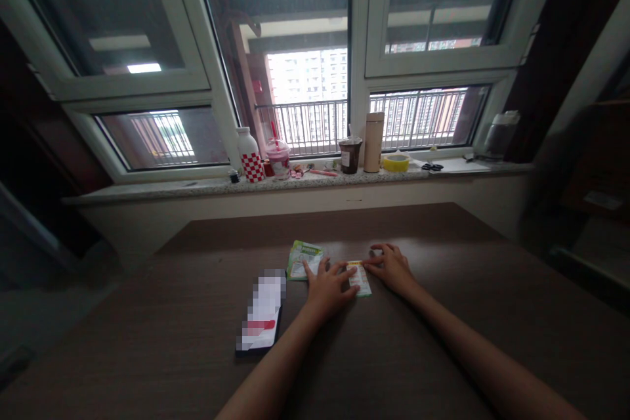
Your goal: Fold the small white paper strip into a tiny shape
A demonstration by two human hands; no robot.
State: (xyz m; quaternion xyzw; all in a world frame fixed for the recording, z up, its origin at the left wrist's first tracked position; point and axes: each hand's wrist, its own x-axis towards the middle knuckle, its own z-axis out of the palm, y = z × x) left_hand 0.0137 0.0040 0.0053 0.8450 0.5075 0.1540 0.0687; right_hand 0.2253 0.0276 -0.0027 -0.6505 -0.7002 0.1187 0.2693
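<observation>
A small printed card, white with a yellow band along its top, lies flat on the brown table. My left hand rests over its left side with fingers spread, fingertips on or close to it. At the card's top right corner is my right hand, its fingers bent and parted, one fingertip at the corner. Left of my left hand lies a green and white printed packet or card stack, partly covered by the fingers. A phone with a lit, pixelated screen lies nearer me on the left.
Behind the table, a stone windowsill carries a red-checked bottle, a pink drink cup, a dark cup, a tan flask, yellow tape and black scissors. A clear jar stands far right.
</observation>
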